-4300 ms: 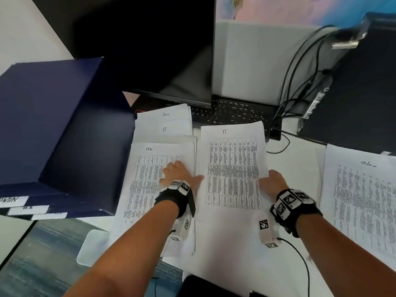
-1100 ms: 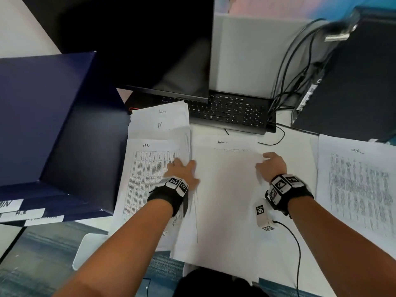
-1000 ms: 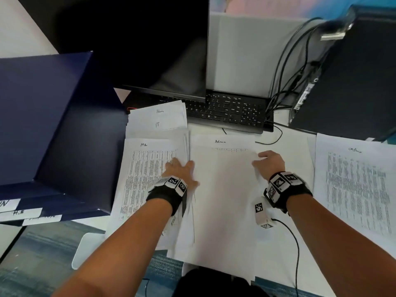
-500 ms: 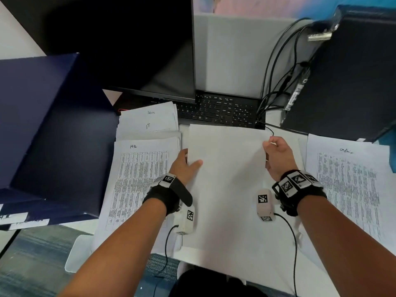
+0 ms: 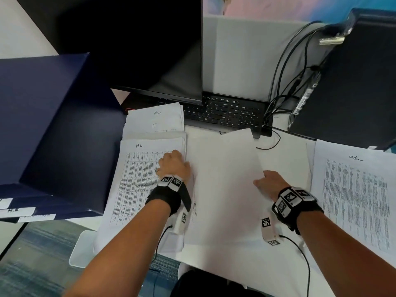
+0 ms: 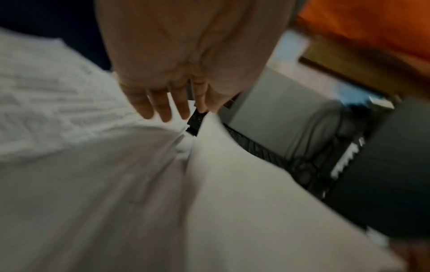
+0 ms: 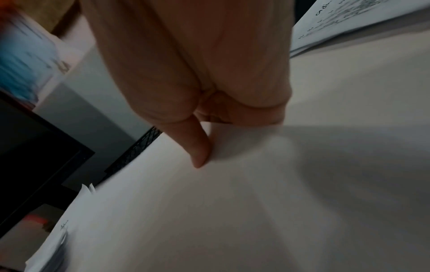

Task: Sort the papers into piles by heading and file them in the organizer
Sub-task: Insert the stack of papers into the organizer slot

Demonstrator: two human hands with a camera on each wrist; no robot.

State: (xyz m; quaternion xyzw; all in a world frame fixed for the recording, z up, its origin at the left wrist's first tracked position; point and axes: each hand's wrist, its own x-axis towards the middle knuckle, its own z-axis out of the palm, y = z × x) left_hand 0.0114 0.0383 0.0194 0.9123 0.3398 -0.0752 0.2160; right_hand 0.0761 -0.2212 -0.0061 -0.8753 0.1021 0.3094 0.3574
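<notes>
The navy organizer (image 5: 49, 129) fills the 9 o'clock side of the desk, white labels along its near edge; one reads "HR", the others are too blurred to read. At 12 o'clock a dark monitor (image 5: 132, 43) stands over a black keyboard (image 5: 227, 112), and a black computer tower (image 5: 353, 86) with cables sits at 2 o'clock.

At 3 o'clock lies a printed pile headed "Adm" (image 5: 355, 202), well apart from the hands. At 10 o'clock from centre sits the HR pile (image 5: 137, 181), a dense table under its handwritten heading, with sheets marked "Admin" and "IT" (image 5: 156, 118) fanned out just beyond it at 11 o'clock.

In the middle, a blank-side-up sheet (image 5: 222, 179) lies tilted, its far corner swung toward 1 o'clock over the keyboard's near edge, on top of more white sheets.

The left hand (image 5: 173, 166) rests palm down on the HR pile's right edge, just beside the blank sheet; in the left wrist view its fingers (image 6: 163, 104) are straight and slightly spread, gripping nothing. The right hand (image 5: 270, 183) meets the sheet's right edge at 4 o'clock from centre; in the right wrist view its thumb (image 7: 197, 147) lies on top of the paper with the other fingers curled in beside the edge, apparently pinching it.
</notes>
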